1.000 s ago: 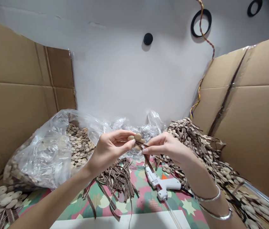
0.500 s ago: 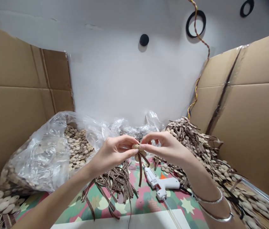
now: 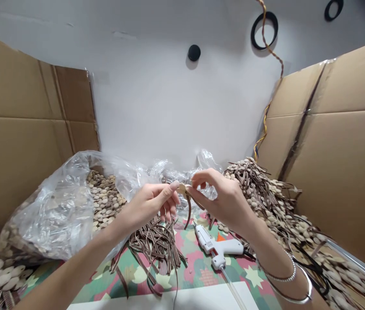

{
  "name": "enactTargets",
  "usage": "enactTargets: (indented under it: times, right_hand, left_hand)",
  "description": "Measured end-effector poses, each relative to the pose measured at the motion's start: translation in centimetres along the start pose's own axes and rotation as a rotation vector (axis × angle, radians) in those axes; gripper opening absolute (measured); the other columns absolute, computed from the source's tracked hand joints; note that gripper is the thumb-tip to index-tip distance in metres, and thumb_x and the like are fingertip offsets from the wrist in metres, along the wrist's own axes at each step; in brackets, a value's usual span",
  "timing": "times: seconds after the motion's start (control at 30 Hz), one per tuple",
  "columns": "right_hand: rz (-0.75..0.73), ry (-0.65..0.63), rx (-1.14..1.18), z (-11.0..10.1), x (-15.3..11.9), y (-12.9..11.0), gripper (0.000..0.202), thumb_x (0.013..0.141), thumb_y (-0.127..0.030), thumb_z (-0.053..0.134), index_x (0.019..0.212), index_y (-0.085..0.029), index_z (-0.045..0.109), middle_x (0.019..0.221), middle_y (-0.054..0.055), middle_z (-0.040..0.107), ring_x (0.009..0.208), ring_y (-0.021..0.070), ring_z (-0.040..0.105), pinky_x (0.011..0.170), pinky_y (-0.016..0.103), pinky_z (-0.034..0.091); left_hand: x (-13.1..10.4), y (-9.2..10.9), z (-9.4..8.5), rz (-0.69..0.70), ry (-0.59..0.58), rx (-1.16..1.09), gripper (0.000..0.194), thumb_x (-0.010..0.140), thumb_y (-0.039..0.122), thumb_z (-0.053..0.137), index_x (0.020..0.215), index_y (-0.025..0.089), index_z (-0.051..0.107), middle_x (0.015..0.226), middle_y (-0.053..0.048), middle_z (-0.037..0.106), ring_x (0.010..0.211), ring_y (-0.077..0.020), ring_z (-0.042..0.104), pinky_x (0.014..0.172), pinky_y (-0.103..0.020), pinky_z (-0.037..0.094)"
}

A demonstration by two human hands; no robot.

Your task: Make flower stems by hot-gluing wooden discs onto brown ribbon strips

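My left hand (image 3: 150, 201) and my right hand (image 3: 224, 196) meet above the middle of the table. Between their fingertips is a small pale wooden disc piece (image 3: 182, 189), turned nearly edge-on. Two tails of brown stitched ribbon (image 3: 188, 212) hang from it. My left thumb and forefinger close on its left side while the other fingers curl below. On the right side, my right thumb and fingertips pinch it. Below the right hand, a white hot glue gun (image 3: 219, 247) with an orange trigger lies on the table. Loose brown ribbon strips (image 3: 158, 243) are heaped below the left hand.
A clear plastic bag (image 3: 62, 215) of wooden discs fills the left side. Finished-looking disc-and-ribbon pieces (image 3: 260, 185) pile up on the right. Cardboard walls (image 3: 17, 142) flank the patterned tablecloth (image 3: 198, 277). White paper (image 3: 208, 299) lies at the front edge.
The disc piece has tilted from facing me to nearly edge-on and risen slightly. My left hand has rolled, with its lower fingers now showing. The right hand has lifted a little.
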State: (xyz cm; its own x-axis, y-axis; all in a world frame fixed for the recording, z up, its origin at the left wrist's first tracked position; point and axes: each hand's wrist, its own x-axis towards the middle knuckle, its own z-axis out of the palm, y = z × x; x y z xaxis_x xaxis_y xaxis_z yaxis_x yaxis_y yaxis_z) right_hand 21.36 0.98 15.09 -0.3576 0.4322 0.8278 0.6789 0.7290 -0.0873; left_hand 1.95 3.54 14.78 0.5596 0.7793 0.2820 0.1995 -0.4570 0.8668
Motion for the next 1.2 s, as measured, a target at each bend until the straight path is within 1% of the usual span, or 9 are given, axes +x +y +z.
enactTargets:
  times: [0.17, 0.3, 0.5, 0.67, 0.73, 0.8, 0.87, 0.97, 1.2]
  right_hand:
    - [-0.331, -0.067, -0.213, 0.8, -0.3, -1.6, 0.015, 0.088, -0.005, 0.042, 0.094, -0.011, 0.053, 0.079, 0.006, 0.057, 0.075, 0.0151, 0.046, 0.069, 0.029, 0.042]
    - [-0.399, -0.154, -0.257, 1.5, -0.4, -1.9, 0.018, 0.088, -0.004, 0.039, 0.092, -0.009, 0.055, 0.081, 0.007, 0.059, 0.075, 0.0155, 0.045, 0.069, 0.03, 0.041]
    - [-0.075, -0.109, 0.09, 0.8, 0.1, -0.3, 0.014, 0.087, -0.026, 0.053, 0.093, -0.014, 0.058, 0.085, 0.005, 0.061, 0.082, 0.0149, 0.05, 0.074, 0.029, 0.042]
    - [0.226, -0.527, 0.403, -0.5, 0.7, 1.0, 0.017, 0.083, -0.032, 0.056, 0.089, -0.018, 0.065, 0.082, 0.001, 0.064, 0.072, 0.0121, 0.055, 0.06, 0.024, 0.041]
    - [0.308, -0.576, 0.487, -0.6, 0.7, 1.3, 0.017, 0.081, -0.031, 0.058, 0.084, -0.017, 0.067, 0.076, 0.001, 0.064, 0.067, 0.0109, 0.054, 0.056, 0.023, 0.04]
    - [0.378, -0.52, 0.519, -0.4, 0.7, 1.5, 0.016, 0.078, -0.03, 0.061, 0.08, -0.016, 0.068, 0.072, 0.001, 0.063, 0.065, 0.0107, 0.053, 0.056, 0.023, 0.04]
    - [0.439, -0.437, 0.562, -0.2, 0.7, 1.7, 0.016, 0.077, -0.03, 0.061, 0.078, -0.016, 0.068, 0.071, 0.001, 0.064, 0.065, 0.0111, 0.054, 0.057, 0.024, 0.04]
    - [0.527, -0.292, 0.676, 0.3, 0.7, 2.0, 0.017, 0.077, -0.033, 0.062, 0.081, -0.017, 0.068, 0.075, 0.003, 0.066, 0.07, 0.0127, 0.058, 0.061, 0.025, 0.043]
    - [0.553, -0.045, 0.748, 1.7, 0.5, 2.7, 0.017, 0.074, -0.033, 0.065, 0.081, -0.018, 0.068, 0.079, 0.004, 0.068, 0.074, 0.0146, 0.061, 0.068, 0.028, 0.047]
  left_hand:
    - [-0.1, 0.6, 0.3, -0.009, -0.038, -0.046, 0.04, 0.089, 0.044, 0.036, 0.073, 0.013, 0.055, 0.06, -0.002, 0.058, 0.05, -0.0122, 0.057, 0.047, -0.023, 0.044]
    - [-0.2, 0.9, -0.1, -0.067, -0.075, -0.007, 0.028, 0.088, 0.036, 0.043, 0.072, 0.014, 0.052, 0.058, 0.001, 0.055, 0.048, -0.0099, 0.054, 0.044, -0.02, 0.041]
    - [-0.2, -0.1, -1.3, -0.026, -0.289, 0.109, 0.031, 0.09, 0.038, 0.038, 0.075, 0.015, 0.052, 0.061, 0.001, 0.057, 0.044, -0.0072, 0.05, 0.043, -0.02, 0.039]
    - [0.2, -0.8, -2.0, 0.055, -0.43, 0.179, 0.03, 0.089, 0.039, 0.04, 0.08, 0.015, 0.055, 0.063, 0.0, 0.058, 0.045, -0.0068, 0.05, 0.043, -0.019, 0.038]
    - [0.5, -1.2, -2.2, 0.076, -0.431, 0.184, 0.03, 0.089, 0.038, 0.041, 0.081, 0.015, 0.057, 0.062, 0.0, 0.057, 0.048, -0.0075, 0.051, 0.045, -0.019, 0.04]
    - [1.0, -1.7, -2.3, 0.112, -0.386, 0.15, 0.028, 0.089, 0.037, 0.042, 0.085, 0.016, 0.06, 0.069, -0.002, 0.06, 0.058, -0.0097, 0.057, 0.054, -0.021, 0.045]
    - [1.6, -2.4, -2.3, 0.155, -0.329, 0.072, 0.025, 0.088, 0.036, 0.046, 0.099, 0.018, 0.06, 0.091, -0.006, 0.064, 0.081, -0.0138, 0.061, 0.071, -0.025, 0.048]
    - [2.3, -3.5, -1.2, 0.151, -0.327, -0.094, 0.035, 0.084, 0.033, 0.054, 0.116, 0.021, 0.053, 0.12, -0.009, 0.057, 0.109, -0.0193, 0.054, 0.091, -0.031, 0.043]
    - [2.4, -4.5, 2.7, -0.03, -0.331, -0.475, 0.028, 0.084, 0.031, 0.054, 0.102, 0.01, 0.062, 0.101, -0.016, 0.067, 0.095, -0.025, 0.064, 0.09, -0.042, 0.045]
